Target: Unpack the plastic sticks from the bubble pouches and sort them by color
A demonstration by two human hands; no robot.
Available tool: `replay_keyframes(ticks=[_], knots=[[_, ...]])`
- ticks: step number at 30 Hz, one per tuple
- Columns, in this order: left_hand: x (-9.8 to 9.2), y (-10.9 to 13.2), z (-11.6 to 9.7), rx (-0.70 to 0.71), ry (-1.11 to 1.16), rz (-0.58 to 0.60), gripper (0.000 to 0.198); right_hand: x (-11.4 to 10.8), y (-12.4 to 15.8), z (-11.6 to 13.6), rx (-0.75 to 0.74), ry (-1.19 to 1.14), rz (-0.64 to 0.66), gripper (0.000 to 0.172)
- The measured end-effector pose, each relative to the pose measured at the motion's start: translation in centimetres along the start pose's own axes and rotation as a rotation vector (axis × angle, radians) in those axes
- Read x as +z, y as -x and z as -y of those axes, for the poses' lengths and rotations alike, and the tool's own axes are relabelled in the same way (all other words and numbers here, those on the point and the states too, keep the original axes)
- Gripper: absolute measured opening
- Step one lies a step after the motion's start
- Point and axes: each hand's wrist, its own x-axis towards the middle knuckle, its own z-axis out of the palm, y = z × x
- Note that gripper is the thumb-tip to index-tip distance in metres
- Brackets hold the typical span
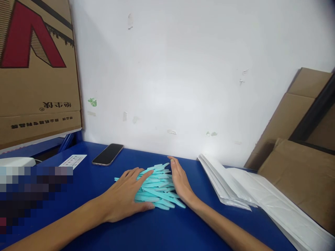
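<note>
Well to the left of your left hand (120, 197), a cardboard box (39, 83) with a big red mark is standing, its printed characters showing upside down. Below the box, a white object (17, 161) is showing only in part, and a white card (75, 160) is lying between it and your hand. Nearer, just beyond the fingers of that hand, a dark-screened phone (108, 155) is lying face up.

Your left hand is spreading palm down over the left side of a heap of light teal sticks (157, 186), the thumb standing apart at the near edge and the fingers reaching across the far side. The heap is lying on the blue table (154, 233), between your two hands, its sticks pointing mostly crosswise. Your right hand (181, 183) is standing on edge along the heap's right side, fingers straight and held together; whether its whole palm is touching the sticks, you cannot tell.

To the right of your right hand, white envelopes (222, 183) are lying in an overlapping row, and beyond them brown cardboard (298, 177) is leaning. Behind both hands, a white wall (183, 69) is rising.
</note>
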Motion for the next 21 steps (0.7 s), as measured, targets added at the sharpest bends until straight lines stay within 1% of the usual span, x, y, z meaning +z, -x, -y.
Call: replay_keyframes(ticks=[3, 6, 10, 14, 18, 21], knots=[[0.1, 0.0, 0.1, -0.001, 0.003, -0.002, 0.098, 0.4, -0.6, -0.8, 0.018, 0.037, 0.013, 0.074], [0.2, 0.0, 0.2, 0.002, 0.005, -0.008, 0.099, 0.7, -0.8, -1.1, -0.006, 0.071, 0.039, 0.069], [0.4, 0.1, 0.2, 0.016, 0.006, -0.022, 0.099, 0.5, -0.4, -0.8, -0.066, 0.087, 0.049, 0.060], [0.5, 0.1, 0.3, 0.024, 0.002, -0.044, 0.099, 0.2, -0.1, -0.3, -0.106, 0.085, 0.066, 0.055], [0.5, 0.1, 0.3, 0.015, -0.005, -0.047, 0.098, 0.3, 0.1, 0.0, -0.127, 0.092, 0.083, 0.054], [0.4, 0.1, 0.3, 0.010, 0.000, -0.029, 0.098, 0.4, 0.2, 0.2, -0.135, 0.105, 0.130, 0.058]])
